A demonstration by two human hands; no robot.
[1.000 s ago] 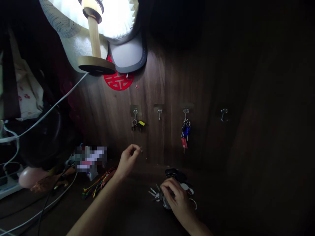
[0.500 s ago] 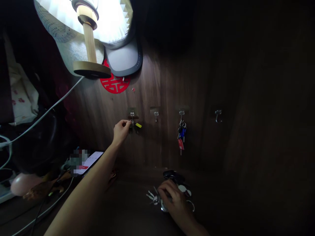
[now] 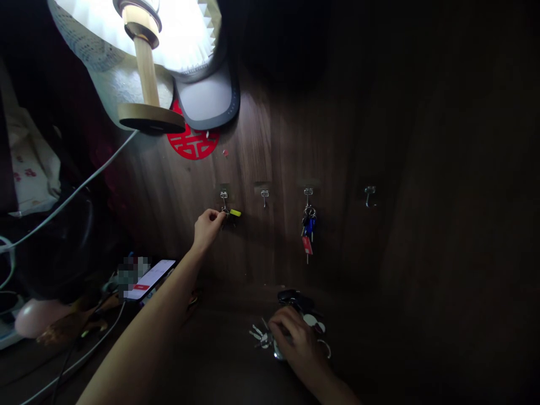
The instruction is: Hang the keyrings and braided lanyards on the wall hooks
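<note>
My left hand (image 3: 207, 229) pinches a small bunch of keys with a yellow tag (image 3: 235, 213) at the leftmost wall hook (image 3: 224, 195). Whether the ring sits fully on that hook is hard to see. Low on the dark surface, my right hand (image 3: 293, 334) has its fingers curled around a bunch of silver keys (image 3: 262, 338), partly hidden under the hand. Beside it lie dark key fobs (image 3: 295, 300), pale round discs (image 3: 311, 320) and a metal ring (image 3: 326, 347). Another bunch of keys with blue and red tags (image 3: 309, 226) hangs from the third hook (image 3: 308, 193).
Bare hooks are the second hook (image 3: 264, 196) and the far right hook (image 3: 370, 196). A lit lamp (image 3: 147, 84) is at upper left, in front of a grey cap (image 3: 206, 101) and a red paper cutout (image 3: 194, 145). A phone (image 3: 152, 278) and cables lie at left.
The view has shifted slightly. My left hand stays at the leftmost hook, and the yellow tag has tilted flatter. My right hand has hardly moved.
</note>
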